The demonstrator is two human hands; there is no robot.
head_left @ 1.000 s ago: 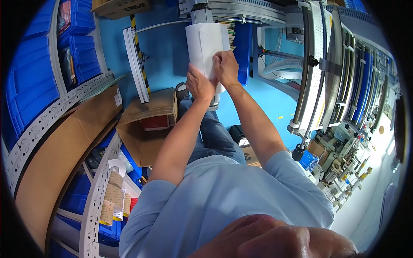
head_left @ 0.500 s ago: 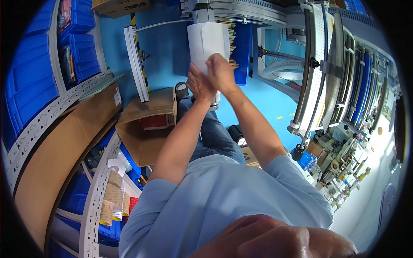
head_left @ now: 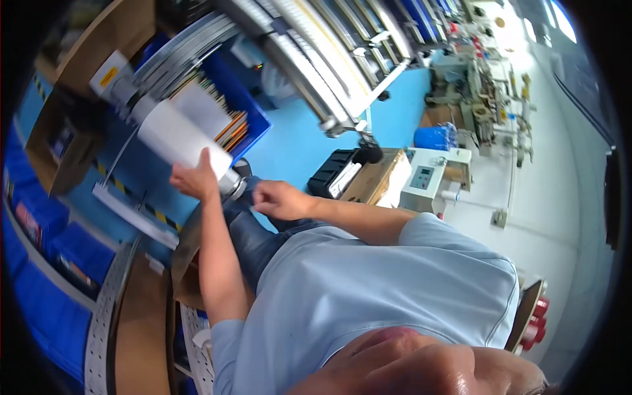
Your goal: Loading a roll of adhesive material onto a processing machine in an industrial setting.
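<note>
A large white roll (head_left: pixel 174 135) sits on a metal shaft (head_left: pixel 232 185) that juts from the machine toward me. My left hand (head_left: pixel 196 179) is against the near end of the roll, its thumb over the surface and its fingers curled at the side. Just right of the shaft's end, my right hand (head_left: pixel 282 201) is closed, apart from the roll. Whatever it may hold is hidden. Beyond the roll, a blue bin (head_left: pixel 249 113) holds a pale sheet (head_left: pixel 199 108) and a stack of thin card-like pieces.
The machine's long rollers and rails (head_left: pixel 309 72) stretch across the far side. To the right are a black crate (head_left: pixel 329 172), a cardboard box (head_left: pixel 376 176) and a pale control cabinet (head_left: pixel 424 176). A white metal bar (head_left: pixel 135 214) and blue shelf bins (head_left: pixel 49 289) lie left.
The view has swung to the right. My right hand has come off the roll and moved right, near the shaft's end. My left hand has stayed by the roll's near end.
</note>
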